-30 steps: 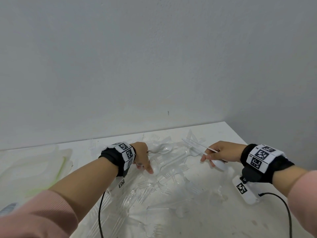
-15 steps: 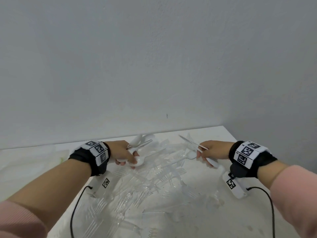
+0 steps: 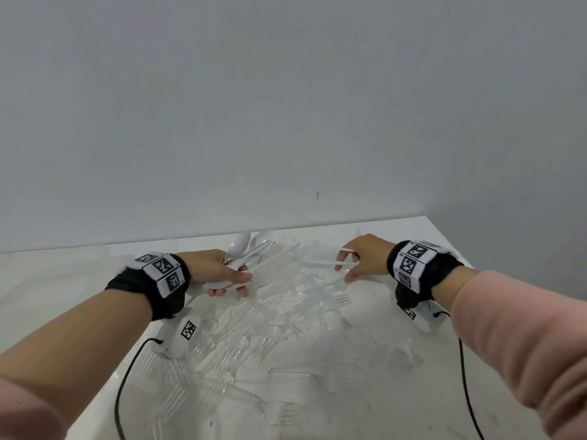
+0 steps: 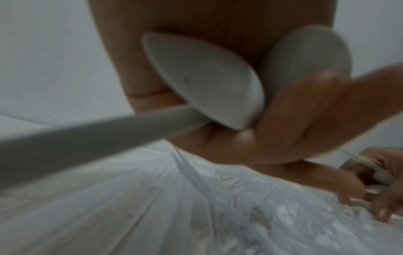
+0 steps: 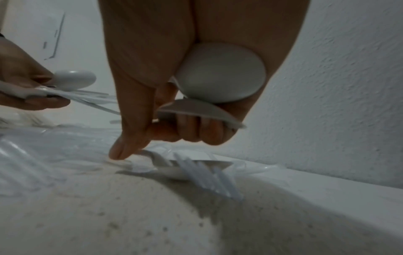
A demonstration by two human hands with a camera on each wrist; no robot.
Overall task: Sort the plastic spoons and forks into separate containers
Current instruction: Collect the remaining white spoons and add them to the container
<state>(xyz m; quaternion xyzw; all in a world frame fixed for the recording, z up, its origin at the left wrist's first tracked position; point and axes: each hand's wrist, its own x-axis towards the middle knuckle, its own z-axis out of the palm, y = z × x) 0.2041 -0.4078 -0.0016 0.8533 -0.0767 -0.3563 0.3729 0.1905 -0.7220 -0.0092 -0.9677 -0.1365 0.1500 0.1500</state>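
Both hands gather white spoons over the cutlery heap.

Lower centre, the tabletop (image 3: pixel 365 392) carries clear forks (image 3: pixel 241 344); left hand (image 3: pixel 219 269) clasps several spoons (image 3: pixel 251 246), right hand (image 3: pixel 365 255) holds spoons (image 5: pixel 220 72), thumb (image 5: pixel 126 146) nearest a fork (image 5: pixel 209 174) lying lengthwise just below.

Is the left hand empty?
No, the left hand grips several white spoons, their bowls sticking out toward the wall.

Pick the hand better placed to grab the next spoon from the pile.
Right, probably. The right hand has its thumb down at a spoon on the table; the left hand is lifted, gripping several spoons.
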